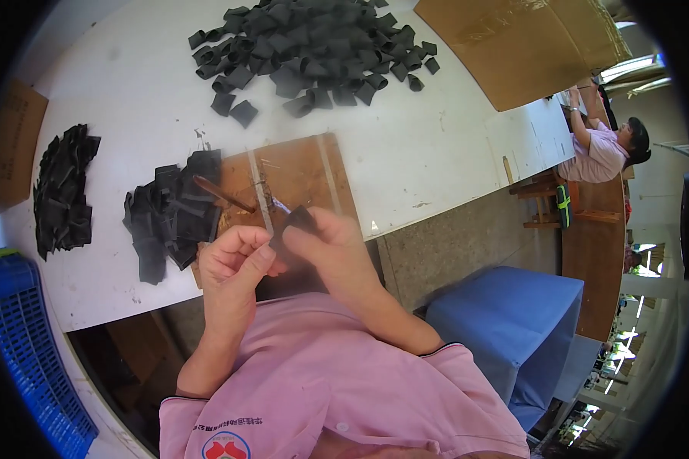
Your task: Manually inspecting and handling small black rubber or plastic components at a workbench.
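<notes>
Between thumb and fingers my right hand grips a small black fabric piece, part of it hidden by the thumb. My left hand is closed in a pinch right beside it; what its fingertips hold, if anything, does not show. Both hands are over the near edge of a brown board with pale strips across it. A brown stick-like tool slants over the board, next to a stack of flat black fabric pieces. A small whitish object lies just beyond my fingers, too blurred to name.
A big heap of black folded pieces covers the far part of the white table. More black pieces lie at left, near a blue crate. Cardboard boxes stand at the back. A blue bin and a seated co-worker are at right.
</notes>
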A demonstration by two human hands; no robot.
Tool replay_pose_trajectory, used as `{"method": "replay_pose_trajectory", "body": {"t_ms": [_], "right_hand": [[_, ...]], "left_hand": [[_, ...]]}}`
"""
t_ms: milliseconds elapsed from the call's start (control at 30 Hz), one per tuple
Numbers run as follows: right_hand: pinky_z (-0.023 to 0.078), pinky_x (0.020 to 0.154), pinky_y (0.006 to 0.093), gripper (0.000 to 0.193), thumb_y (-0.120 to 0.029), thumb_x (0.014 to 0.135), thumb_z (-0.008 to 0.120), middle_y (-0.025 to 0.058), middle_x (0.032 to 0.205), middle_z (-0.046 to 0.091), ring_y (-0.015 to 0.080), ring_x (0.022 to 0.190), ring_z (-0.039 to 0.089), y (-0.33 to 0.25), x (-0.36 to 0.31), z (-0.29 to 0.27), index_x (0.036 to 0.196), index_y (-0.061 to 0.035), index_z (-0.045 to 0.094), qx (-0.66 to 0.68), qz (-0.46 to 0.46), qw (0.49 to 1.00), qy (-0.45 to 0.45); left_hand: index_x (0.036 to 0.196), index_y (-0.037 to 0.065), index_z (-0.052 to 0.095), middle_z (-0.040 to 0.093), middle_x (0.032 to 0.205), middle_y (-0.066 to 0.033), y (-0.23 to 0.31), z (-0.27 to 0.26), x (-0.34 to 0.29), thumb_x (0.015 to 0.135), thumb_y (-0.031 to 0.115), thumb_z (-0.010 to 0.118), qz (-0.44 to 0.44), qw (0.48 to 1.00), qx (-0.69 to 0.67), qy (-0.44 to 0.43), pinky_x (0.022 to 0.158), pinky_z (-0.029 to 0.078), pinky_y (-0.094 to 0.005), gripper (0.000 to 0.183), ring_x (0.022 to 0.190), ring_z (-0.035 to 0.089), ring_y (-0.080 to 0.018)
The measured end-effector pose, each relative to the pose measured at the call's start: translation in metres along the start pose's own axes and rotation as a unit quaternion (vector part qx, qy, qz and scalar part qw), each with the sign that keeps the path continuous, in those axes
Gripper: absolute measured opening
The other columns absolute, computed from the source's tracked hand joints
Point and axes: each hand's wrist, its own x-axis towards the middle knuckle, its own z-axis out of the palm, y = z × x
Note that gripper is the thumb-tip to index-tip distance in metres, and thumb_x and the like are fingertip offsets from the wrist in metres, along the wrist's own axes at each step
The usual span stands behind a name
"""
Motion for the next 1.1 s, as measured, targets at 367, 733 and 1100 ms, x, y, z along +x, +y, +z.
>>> {"method": "replay_pose_trajectory", "body": {"t_ms": [367,733,1100], "right_hand": [[0.037,0.049,0.0165,0.015,-0.018,0.083,0.057,-0.0001,0.068,0.056,0.0038,0.059,0.049,0.010,0.002,-0.011,0.081,-0.0038,0.057,0.092,0.078,0.992,-0.017],[0.039,0.051,0.0162,0.013,-0.017,0.083,0.057,-0.0008,0.071,0.056,0.0030,0.060,0.050,0.010,0.003,-0.011,0.082,-0.0037,0.057,0.114,0.090,0.989,-0.020],[0.041,0.055,0.0305,0.040,-0.012,0.070,0.067,0.0104,0.077,0.051,0.0222,0.065,0.050,0.008,0.005,-0.003,0.105,-0.0049,0.049,-0.480,-0.279,0.823,0.125]], "left_hand": [[0.086,-0.004,0.055,0.060,0.072,-0.0085,0.004,0.006,-0.001,0.076,0.007,0.058,-0.014,0.999,-0.039,-0.024,0.059,0.045,-0.0202,0.015,0.061,0.057,-0.0108],[0.083,-0.002,0.056,0.060,0.071,-0.0064,0.003,0.005,0.003,0.075,0.004,0.060,-0.027,1.000,-0.006,-0.014,0.059,0.048,-0.0197,0.011,0.060,0.058,-0.0095],[0.082,-0.001,0.056,0.057,0.070,-0.0022,-0.006,0.002,0.001,0.079,0.006,0.054,0.006,0.997,0.063,0.034,0.057,0.044,-0.0177,0.007,0.060,0.054,-0.0053]]}}
